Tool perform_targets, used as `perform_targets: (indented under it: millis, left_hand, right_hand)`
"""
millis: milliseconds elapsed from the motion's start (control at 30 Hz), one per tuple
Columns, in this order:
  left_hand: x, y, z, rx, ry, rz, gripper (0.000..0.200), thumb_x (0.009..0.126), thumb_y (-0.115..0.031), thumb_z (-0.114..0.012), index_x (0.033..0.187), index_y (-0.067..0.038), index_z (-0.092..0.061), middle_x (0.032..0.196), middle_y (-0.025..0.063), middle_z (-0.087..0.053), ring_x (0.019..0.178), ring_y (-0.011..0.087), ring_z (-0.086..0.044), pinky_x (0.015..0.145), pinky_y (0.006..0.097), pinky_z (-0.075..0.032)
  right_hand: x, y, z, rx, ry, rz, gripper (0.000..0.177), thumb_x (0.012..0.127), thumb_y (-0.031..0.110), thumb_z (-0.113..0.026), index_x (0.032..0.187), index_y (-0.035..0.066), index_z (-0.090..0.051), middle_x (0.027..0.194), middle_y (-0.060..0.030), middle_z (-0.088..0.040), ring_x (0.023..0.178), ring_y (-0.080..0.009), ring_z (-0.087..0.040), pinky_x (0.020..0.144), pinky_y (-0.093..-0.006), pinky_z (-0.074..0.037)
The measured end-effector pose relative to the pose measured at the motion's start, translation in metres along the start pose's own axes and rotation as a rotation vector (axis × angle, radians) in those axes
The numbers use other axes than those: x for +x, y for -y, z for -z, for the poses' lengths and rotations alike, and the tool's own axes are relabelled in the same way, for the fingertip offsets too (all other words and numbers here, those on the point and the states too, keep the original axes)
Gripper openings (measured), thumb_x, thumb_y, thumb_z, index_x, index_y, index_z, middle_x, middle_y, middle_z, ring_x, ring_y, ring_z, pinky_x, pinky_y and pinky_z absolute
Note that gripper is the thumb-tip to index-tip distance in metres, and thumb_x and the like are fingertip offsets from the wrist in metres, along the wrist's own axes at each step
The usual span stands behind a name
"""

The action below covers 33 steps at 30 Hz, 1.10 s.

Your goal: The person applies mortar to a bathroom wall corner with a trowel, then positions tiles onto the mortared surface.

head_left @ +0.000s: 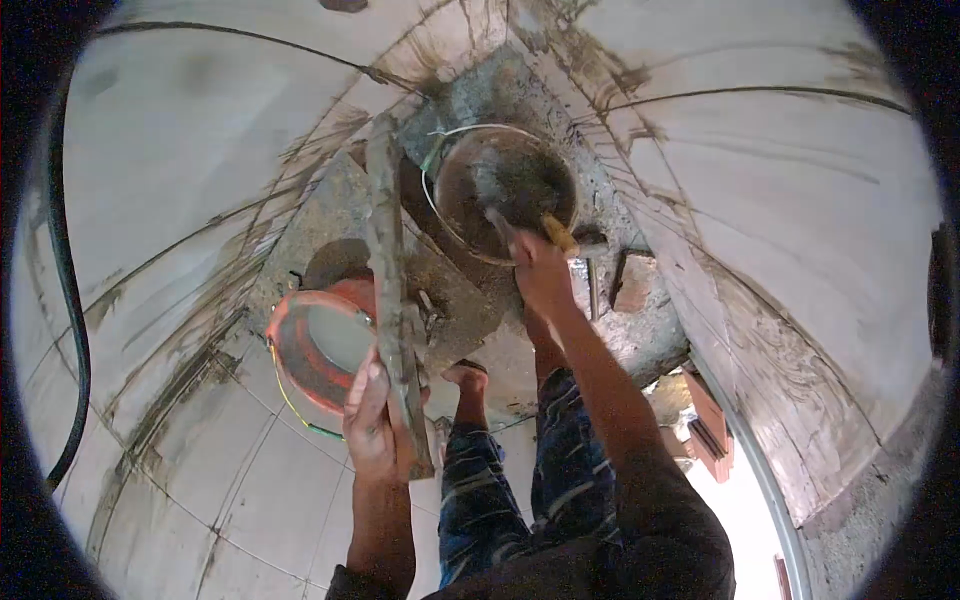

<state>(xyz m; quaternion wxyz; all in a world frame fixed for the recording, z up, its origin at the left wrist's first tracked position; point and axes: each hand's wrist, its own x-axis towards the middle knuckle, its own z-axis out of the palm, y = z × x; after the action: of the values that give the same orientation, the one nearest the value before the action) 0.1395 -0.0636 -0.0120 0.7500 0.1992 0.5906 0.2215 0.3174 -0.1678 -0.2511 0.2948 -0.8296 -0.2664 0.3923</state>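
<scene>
My left hand (pixel 372 415) is closed around the lower part of a long, narrow, mortar-smeared strip (pixel 386 250). The thumb lies along its left side, and the strip stands lengthwise in front of me. My right hand (pixel 542 275) reaches over the near rim of a round, dirty bucket (pixel 455 190) with a white wire handle. Its fingers are curled and smeared by motion; I cannot tell what they hold. Right beside them, a wooden tool handle (pixel 560 236) rests at the rim. Dark, wet-looking material (pixel 515 180) lies in the bucket.
An orange bucket (pixel 290 345) with greyish liquid stands left of the strip. A hammer-like tool (pixel 594 285) and a brick piece (pixel 635 282) lie right of the dark bucket. Tiled walls (pixel 200 120) close in on both sides. My bare foot (pixel 466 374) is on the floor below.
</scene>
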Motion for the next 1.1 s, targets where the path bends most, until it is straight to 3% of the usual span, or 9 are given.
perform_targets:
  millis: [167,333,600,700,833,900,933,1000,1100]
  left_hand:
    - [0.009,0.018,0.014,-0.064,0.014,-0.059,0.064,0.096,-0.028,-0.057,0.143,0.007,-0.031,0.119,0.0152,-0.06,0.095,0.0202,-0.063,0.077,0.0331,-0.053]
    - [0.008,0.028,0.028,-0.088,-0.033,-0.018,0.069,0.094,-0.03,-0.061,0.143,0.007,-0.03,0.123,0.0161,-0.058,0.1,0.0214,-0.062,0.083,0.0334,-0.052]
    - [0.007,0.027,0.017,-0.287,0.044,0.111,0.042,0.093,-0.026,-0.062,0.125,-0.005,-0.047,0.11,0.0109,-0.062,0.089,0.0204,-0.062,0.075,0.0342,-0.054]
    - [0.003,0.021,0.018,-0.274,0.116,0.173,0.039,0.095,-0.026,-0.058,0.125,-0.004,-0.048,0.108,0.011,-0.062,0.089,0.0208,-0.064,0.075,0.0351,-0.057]
    - [-0.004,0.019,-0.003,-0.288,0.142,0.16,0.035,0.098,-0.027,-0.053,0.125,-0.004,-0.05,0.101,0.0098,-0.065,0.091,0.022,-0.064,0.079,0.038,-0.056]
    - [-0.011,0.022,-0.008,-0.3,0.109,0.159,0.041,0.099,-0.028,-0.052,0.132,-0.004,-0.047,0.102,0.0088,-0.064,0.084,0.0192,-0.064,0.073,0.0331,-0.055]
    - [-0.013,0.024,-0.009,-0.308,0.097,0.171,0.046,0.1,-0.029,-0.051,0.138,-0.004,-0.044,0.103,0.0078,-0.064,0.077,0.0164,-0.065,0.067,0.0283,-0.054]
    - [-0.018,0.022,-0.011,-0.388,0.283,0.177,0.045,0.1,-0.028,-0.052,0.138,-0.005,-0.046,0.11,0.0076,-0.064,0.087,0.0159,-0.065,0.075,0.0297,-0.055]
    - [-0.034,0.008,-0.034,-0.371,0.161,0.182,0.041,0.1,-0.027,-0.051,0.135,-0.006,-0.049,0.113,0.0077,-0.063,0.097,0.016,-0.063,0.083,0.0313,-0.053]
  right_hand:
    - [0.132,-0.084,-0.103,-0.18,0.158,0.074,0.029,0.095,0.028,-0.051,0.108,0.005,-0.063,0.1,-0.0253,-0.065,0.093,-0.0444,-0.063,0.08,-0.0505,-0.049]
    - [0.132,-0.091,-0.111,-0.183,0.45,0.229,0.033,0.096,0.033,-0.054,0.106,0.003,-0.065,0.097,-0.0207,-0.067,0.086,-0.0412,-0.065,0.079,-0.0482,-0.049]
    - [0.089,-0.036,-0.008,0.149,0.567,-0.12,0.034,0.094,0.032,-0.064,0.106,0.001,-0.067,0.093,-0.0071,-0.068,0.082,-0.0101,-0.059,0.071,-0.03,-0.048]
    - [0.041,-0.02,0.034,0.605,0.413,-0.133,0.033,0.094,0.029,-0.064,0.104,-0.002,-0.067,0.09,-0.0031,-0.066,0.077,-0.0114,-0.056,0.069,-0.0303,-0.047]
    - [-0.059,0.054,0.113,0.736,0.276,-0.042,0.038,0.095,0.032,-0.062,0.103,-0.005,-0.068,0.091,-0.0036,-0.065,0.085,-0.013,-0.058,0.079,-0.0292,-0.047]
    - [-0.12,0.102,0.15,0.456,0.258,-0.032,0.026,0.096,0.012,-0.056,0.116,-0.002,-0.064,0.111,-0.0134,-0.069,0.086,-0.0175,-0.066,0.074,-0.0292,-0.054]
    - [-0.133,0.105,0.13,0.949,0.175,0.325,0.026,0.095,0.013,-0.057,0.115,-0.002,-0.065,0.115,-0.0168,-0.068,0.105,-0.026,-0.067,0.086,-0.0335,-0.055]
    - [-0.167,0.135,0.145,0.506,0.125,0.476,0.029,0.087,0.017,-0.066,0.108,-0.003,-0.067,0.116,-0.0212,-0.066,0.116,-0.0391,-0.06,0.093,-0.0433,-0.053]
    - [-0.19,0.159,0.124,0.544,0.008,0.787,0.024,0.084,0.013,-0.064,0.104,0.001,-0.068,0.121,-0.017,-0.065,0.12,-0.0377,-0.058,0.103,-0.0499,-0.044]
